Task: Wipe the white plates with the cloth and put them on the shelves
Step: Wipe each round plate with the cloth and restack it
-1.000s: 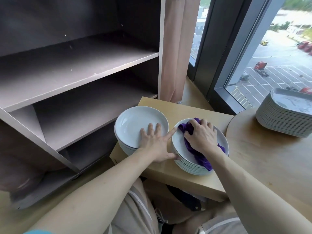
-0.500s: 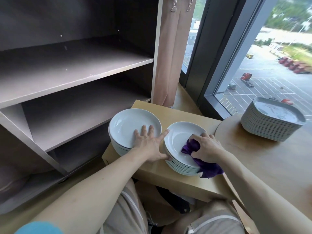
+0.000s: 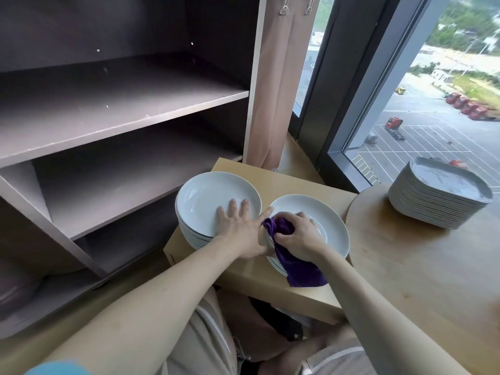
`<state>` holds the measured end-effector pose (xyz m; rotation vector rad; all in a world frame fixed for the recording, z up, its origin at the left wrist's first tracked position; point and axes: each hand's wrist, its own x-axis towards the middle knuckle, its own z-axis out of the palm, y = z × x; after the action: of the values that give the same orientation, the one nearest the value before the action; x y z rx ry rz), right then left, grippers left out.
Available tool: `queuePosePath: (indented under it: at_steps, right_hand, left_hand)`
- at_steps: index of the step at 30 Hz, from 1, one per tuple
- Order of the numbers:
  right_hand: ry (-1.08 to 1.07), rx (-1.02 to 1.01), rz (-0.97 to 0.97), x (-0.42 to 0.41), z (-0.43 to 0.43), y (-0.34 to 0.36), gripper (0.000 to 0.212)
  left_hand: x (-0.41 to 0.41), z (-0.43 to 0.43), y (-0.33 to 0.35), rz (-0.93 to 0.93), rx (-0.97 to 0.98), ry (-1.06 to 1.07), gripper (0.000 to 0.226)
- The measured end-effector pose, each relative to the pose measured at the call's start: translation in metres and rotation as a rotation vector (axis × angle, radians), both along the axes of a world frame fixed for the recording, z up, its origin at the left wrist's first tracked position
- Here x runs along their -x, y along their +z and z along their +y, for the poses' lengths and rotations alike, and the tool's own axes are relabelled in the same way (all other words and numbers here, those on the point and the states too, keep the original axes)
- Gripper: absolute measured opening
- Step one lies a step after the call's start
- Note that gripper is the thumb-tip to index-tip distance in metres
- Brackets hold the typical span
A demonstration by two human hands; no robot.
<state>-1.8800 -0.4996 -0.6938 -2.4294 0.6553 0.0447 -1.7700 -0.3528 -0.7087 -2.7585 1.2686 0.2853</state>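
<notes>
Two stacks of round white plates stand side by side on a small wooden stand [image 3: 303, 182]. My left hand [image 3: 240, 228] lies flat with spread fingers on the near rim of the left stack [image 3: 208, 196], its thumb reaching to the right stack [image 3: 324, 215]. My right hand [image 3: 296, 235] grips a purple cloth [image 3: 295, 258] and presses it on the near left part of the top plate of the right stack. The cloth's loose end hangs over the plate's front edge. The dark shelves [image 3: 121, 115] stand at the left with nothing on them.
A stack of squarish white plates [image 3: 438, 196] sits on a round wooden table [image 3: 419, 266] at the right. A beige curtain [image 3: 273, 90] hangs beside the shelf unit. A large window [image 3: 433, 104] lies behind. My knees are below the stand.
My right hand has dragged the cloth from the far side of the right plate across to its near left edge. My left hand has stayed on the left stack.
</notes>
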Motion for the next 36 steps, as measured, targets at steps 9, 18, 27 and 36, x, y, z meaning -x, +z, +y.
queuePosePath:
  at_steps: [9, 18, 27, 36]
  right_hand:
    - [-0.074, 0.359, -0.030, -0.029, -0.015, -0.016, 0.038]
    - [-0.078, 0.632, 0.136, -0.003, -0.066, -0.008, 0.038]
    - [0.014, 0.494, 0.371, 0.035, -0.064, 0.013, 0.049]
    - [0.023, 0.164, 0.402, 0.040, -0.038, 0.026, 0.059]
  left_hand:
    - [0.001, -0.001, 0.000, 0.002, -0.007, -0.003, 0.117]
    - [0.002, -0.001, 0.004, 0.012, -0.021, -0.008, 0.119]
    - [0.003, 0.000, 0.004, 0.000, -0.017, -0.001, 0.119]
    - [0.001, 0.000, 0.003, -0.014, -0.019, 0.010, 0.117]
